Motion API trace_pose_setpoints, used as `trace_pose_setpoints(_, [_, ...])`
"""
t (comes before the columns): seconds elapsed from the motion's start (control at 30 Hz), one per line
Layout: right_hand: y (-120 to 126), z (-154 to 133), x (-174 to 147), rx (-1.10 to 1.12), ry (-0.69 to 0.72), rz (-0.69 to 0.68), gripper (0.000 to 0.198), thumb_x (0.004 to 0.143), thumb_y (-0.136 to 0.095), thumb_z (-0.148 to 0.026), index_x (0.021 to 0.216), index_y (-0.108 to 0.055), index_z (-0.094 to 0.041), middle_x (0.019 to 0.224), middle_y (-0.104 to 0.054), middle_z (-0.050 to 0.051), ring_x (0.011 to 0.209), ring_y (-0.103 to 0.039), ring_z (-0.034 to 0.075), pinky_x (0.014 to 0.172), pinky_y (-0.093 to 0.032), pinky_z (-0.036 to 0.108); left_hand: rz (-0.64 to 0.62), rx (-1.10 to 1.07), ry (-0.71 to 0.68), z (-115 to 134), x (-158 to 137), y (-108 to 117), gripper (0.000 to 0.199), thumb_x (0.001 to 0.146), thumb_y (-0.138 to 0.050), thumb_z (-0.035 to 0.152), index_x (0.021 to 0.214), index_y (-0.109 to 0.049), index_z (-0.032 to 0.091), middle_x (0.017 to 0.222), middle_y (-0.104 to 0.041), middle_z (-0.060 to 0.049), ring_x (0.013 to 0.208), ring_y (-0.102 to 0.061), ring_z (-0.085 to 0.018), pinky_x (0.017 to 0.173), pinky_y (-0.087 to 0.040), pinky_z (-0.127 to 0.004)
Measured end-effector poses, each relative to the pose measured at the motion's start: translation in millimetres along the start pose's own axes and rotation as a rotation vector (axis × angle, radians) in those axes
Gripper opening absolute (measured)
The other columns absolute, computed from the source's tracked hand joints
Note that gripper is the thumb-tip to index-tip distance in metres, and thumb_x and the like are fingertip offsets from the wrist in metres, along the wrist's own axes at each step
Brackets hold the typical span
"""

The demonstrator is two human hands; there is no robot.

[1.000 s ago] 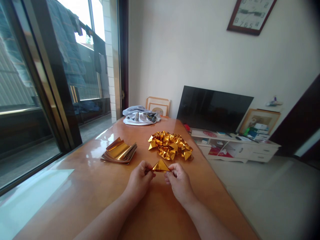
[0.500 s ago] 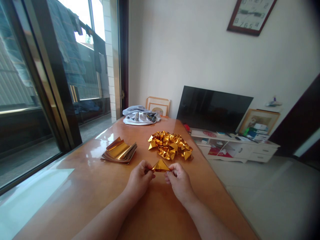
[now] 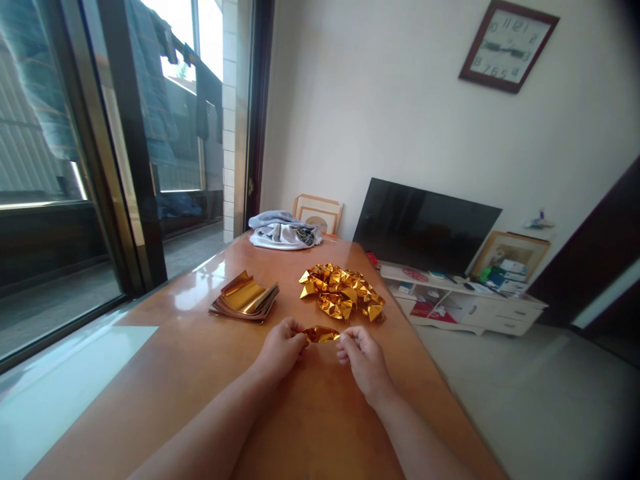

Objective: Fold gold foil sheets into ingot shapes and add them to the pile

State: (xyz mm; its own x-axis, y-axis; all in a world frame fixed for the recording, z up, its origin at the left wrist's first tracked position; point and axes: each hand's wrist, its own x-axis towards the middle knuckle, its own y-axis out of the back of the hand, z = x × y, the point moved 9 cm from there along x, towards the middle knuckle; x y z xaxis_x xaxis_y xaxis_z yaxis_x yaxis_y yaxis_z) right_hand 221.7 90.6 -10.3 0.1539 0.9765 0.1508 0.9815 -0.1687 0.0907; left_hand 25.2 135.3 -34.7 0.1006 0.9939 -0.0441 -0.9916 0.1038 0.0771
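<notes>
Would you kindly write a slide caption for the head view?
Left hand and right hand pinch a gold foil piece, a foil stack and folded-foil pile lying beyond.

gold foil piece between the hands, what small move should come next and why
Perhaps lay the gold foil piece beside the pile of folded foil: it has a folded, boat-like shape, the left hand and right hand hold its opposite ends, and the pile lies just beyond the right hand.
</notes>
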Motion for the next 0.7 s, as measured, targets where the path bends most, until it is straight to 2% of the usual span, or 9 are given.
trace_pose_setpoints(0.17, [-1, -4, -1, -0.091, 0.034, 0.018, 0.04, 0.084, -0.066, -0.059, 0.079, -0.059, -0.02, 0.068, -0.063, 0.0, 0.063, -0.061, 0.017, 0.058, -0.051, 0.028, -0.025, -0.034, -0.012, 7, -3, -2, 0.007, 0.076, -0.06, 0.021, 0.082, -0.058, 0.018, 0.063, -0.066, 0.001, 0.054, -0.062, -0.013, 0.049, -0.043, -0.02])
trace_pose_setpoints(0.37, [-8, -15, -2, -0.133, 0.033, -0.017, 0.044, 0.086, -0.061, -0.063, 0.084, -0.062, -0.019, 0.074, -0.069, 0.005, 0.065, -0.063, 0.02, 0.06, -0.053, 0.032, -0.011, -0.074, 0.004, 10, -2, 4, 0.01, 0.081, -0.058, 0.028, 0.079, -0.056, 0.018, 0.064, -0.067, -0.001, 0.053, -0.063, -0.014, 0.05, -0.046, -0.021])
trace_pose_setpoints(0.53, [-20, -26, -4, -0.138, 0.085, -0.127, 0.031, 0.089, -0.06, -0.046, 0.101, -0.06, -0.019, 0.085, -0.07, 0.005, 0.073, -0.064, 0.019, 0.068, -0.054, 0.032, -0.02, -0.108, 0.031, 11, -3, 8, 0.011, 0.081, -0.056, 0.028, 0.076, -0.053, 0.019, 0.064, -0.065, -0.002, 0.052, -0.062, -0.014, 0.047, -0.043, -0.021])
trace_pose_setpoints(0.7, [-29, -48, -10, -0.379, 0.265, -0.194, 0.039, 0.088, -0.06, -0.033, 0.125, -0.057, -0.023, 0.092, -0.07, 0.003, 0.08, -0.066, 0.019, 0.074, -0.053, 0.032, -0.06, -0.133, 0.063, 9, -4, 7, 0.008, 0.079, -0.054, 0.024, 0.073, -0.052, 0.018, 0.062, -0.064, -0.002, 0.049, -0.059, -0.013, 0.045, -0.042, -0.021])
